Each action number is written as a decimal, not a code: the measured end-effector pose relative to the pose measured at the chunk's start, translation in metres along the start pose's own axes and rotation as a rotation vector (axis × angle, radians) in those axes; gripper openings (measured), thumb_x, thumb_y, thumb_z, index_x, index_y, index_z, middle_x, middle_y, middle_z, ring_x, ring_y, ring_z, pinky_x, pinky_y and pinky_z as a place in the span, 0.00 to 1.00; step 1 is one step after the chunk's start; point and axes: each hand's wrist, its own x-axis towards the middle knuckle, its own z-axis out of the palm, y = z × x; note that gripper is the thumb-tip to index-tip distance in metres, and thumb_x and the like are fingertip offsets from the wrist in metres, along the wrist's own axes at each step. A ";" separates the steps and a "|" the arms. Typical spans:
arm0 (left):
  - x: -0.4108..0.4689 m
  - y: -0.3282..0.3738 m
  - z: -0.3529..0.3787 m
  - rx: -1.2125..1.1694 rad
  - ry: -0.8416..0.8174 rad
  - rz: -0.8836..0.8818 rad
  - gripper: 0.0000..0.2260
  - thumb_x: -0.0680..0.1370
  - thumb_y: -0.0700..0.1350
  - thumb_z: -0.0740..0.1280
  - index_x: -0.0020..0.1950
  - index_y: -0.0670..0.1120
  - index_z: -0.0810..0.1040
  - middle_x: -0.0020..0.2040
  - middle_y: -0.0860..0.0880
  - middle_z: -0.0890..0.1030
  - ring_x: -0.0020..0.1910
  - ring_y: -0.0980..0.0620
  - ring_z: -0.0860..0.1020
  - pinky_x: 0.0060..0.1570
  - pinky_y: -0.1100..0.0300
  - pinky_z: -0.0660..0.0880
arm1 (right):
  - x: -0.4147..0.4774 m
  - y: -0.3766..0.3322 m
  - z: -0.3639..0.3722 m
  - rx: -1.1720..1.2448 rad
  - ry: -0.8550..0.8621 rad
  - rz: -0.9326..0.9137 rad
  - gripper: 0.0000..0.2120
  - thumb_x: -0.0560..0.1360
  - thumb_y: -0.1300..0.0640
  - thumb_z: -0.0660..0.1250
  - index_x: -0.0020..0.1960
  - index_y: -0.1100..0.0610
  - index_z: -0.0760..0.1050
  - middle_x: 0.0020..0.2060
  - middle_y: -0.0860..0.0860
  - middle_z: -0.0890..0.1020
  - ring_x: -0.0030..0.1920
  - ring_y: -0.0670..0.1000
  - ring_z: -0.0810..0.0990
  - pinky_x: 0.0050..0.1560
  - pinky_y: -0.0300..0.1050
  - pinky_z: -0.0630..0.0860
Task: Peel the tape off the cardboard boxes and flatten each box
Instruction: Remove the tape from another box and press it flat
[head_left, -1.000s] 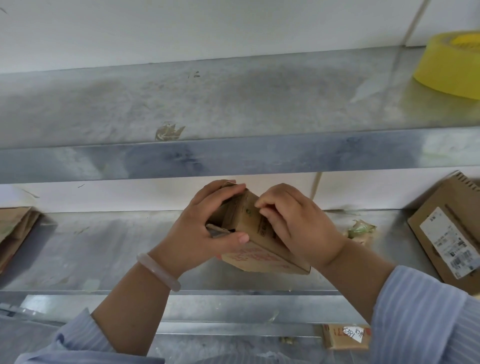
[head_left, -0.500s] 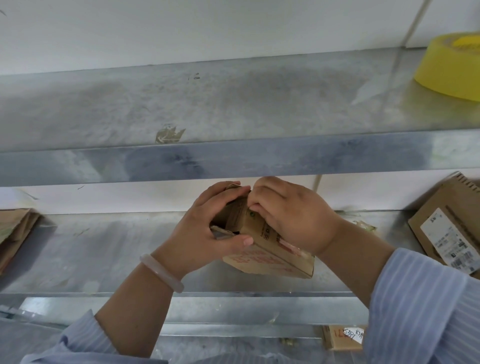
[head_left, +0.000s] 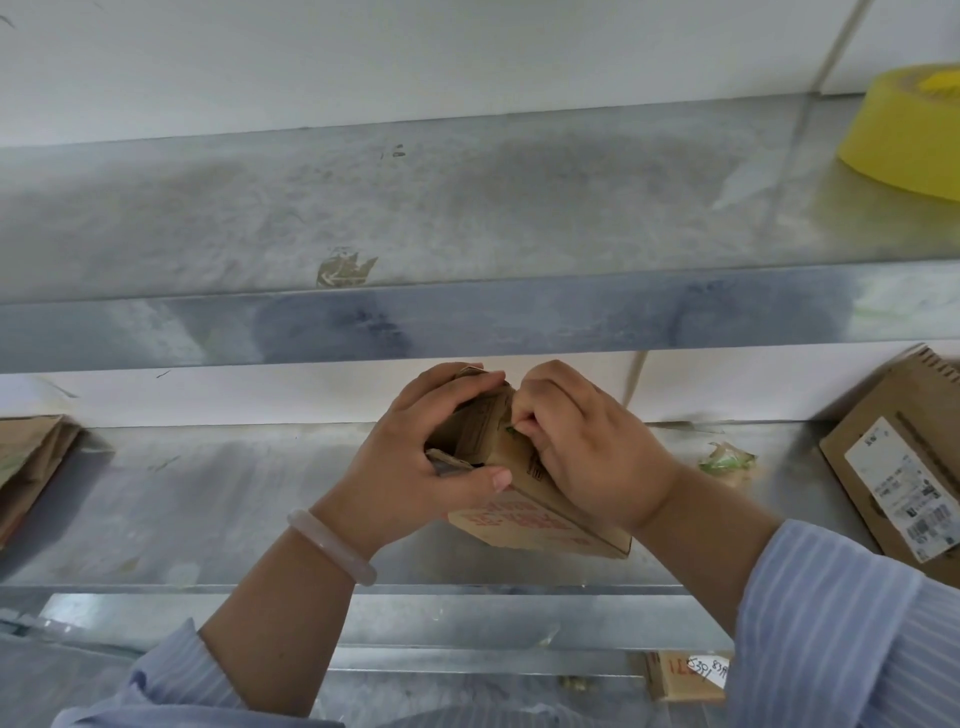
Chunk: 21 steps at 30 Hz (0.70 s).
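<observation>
Gripping a small box (head_left: 524, 519) with the left hand (head_left: 410, 467): fingers curled over the top end, thumb pressed along the near side, just under an open flap. Pinching at the upper edge of the box with the right hand (head_left: 587, 447), fingertips (head_left: 530, 415) bunched tight on a small greenish bit there, too small to tell as tape or print. Held tilted, upper end toward the wall (head_left: 363, 52), lower corner down to the right, over the lower shelf (head_left: 208, 519); touching the shelf or lifted off it, cannot tell. Red print on the near face, black print on the face under the right hand. On the left wrist, a pale bangle (head_left: 332, 545). Striped pale-blue sleeves (head_left: 831, 623) ending partway up both forearms.

Further out on the lower shelf: right of the hands, a crumpled wad (head_left: 724, 457) of clear greenish tape. Beyond it at the right edge, a big box (head_left: 893, 467) with a white label, lying at an angle. At the far left edge, flattened cardboard (head_left: 26, 462). Above the hands, an upper shelf (head_left: 467, 208) of the same grey metal, with a torn brown scrap (head_left: 345, 267) stuck near its front lip and a yellow roll (head_left: 914, 135) at the far right. Behind both shelves, the white wall. Below the lower shelf's front rail, beside the right sleeve, a small carton (head_left: 685, 675) with handwriting on a white patch.
</observation>
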 end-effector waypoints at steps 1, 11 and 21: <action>0.000 0.000 0.000 -0.003 -0.002 -0.005 0.30 0.66 0.59 0.73 0.68 0.63 0.70 0.69 0.57 0.69 0.70 0.54 0.68 0.66 0.50 0.72 | -0.001 0.000 0.000 0.013 -0.003 0.006 0.07 0.78 0.68 0.60 0.43 0.64 0.74 0.43 0.58 0.74 0.38 0.53 0.71 0.37 0.49 0.73; 0.002 -0.001 0.000 -0.016 -0.020 -0.001 0.29 0.67 0.58 0.73 0.68 0.62 0.71 0.68 0.59 0.70 0.69 0.54 0.68 0.65 0.53 0.72 | -0.012 -0.003 -0.001 0.105 0.013 0.100 0.07 0.80 0.65 0.58 0.44 0.64 0.73 0.45 0.57 0.73 0.41 0.56 0.74 0.43 0.54 0.76; 0.003 -0.003 -0.001 -0.043 -0.034 0.002 0.27 0.68 0.58 0.72 0.67 0.65 0.71 0.66 0.63 0.69 0.68 0.56 0.69 0.61 0.63 0.73 | -0.013 -0.001 -0.002 0.212 0.074 0.209 0.06 0.79 0.65 0.60 0.45 0.64 0.72 0.44 0.53 0.73 0.46 0.52 0.72 0.51 0.52 0.75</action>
